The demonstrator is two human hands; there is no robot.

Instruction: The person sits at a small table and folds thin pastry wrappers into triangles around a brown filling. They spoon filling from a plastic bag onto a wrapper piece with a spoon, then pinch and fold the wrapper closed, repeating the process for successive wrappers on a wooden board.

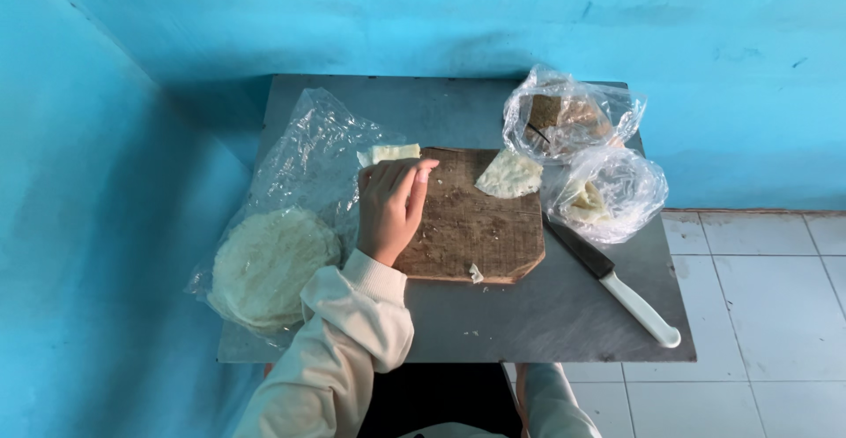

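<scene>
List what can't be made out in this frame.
- Right hand: not seen in the head view; only a sleeve at the bottom edge.
- Left hand: its back hides the grip on the pale piece.
- Upper clear bag: brown contents blurred by crinkled plastic.
- Knife: blade tip hidden under the lower bag.

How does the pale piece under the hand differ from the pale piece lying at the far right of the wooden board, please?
The pale strip under the left hand is narrow, rectangular, at the brown wooden board's left corner. The pale wedge is broader, roughly triangular, untouched near the right edge. Both look like the same thin, off-white sheet.
</scene>
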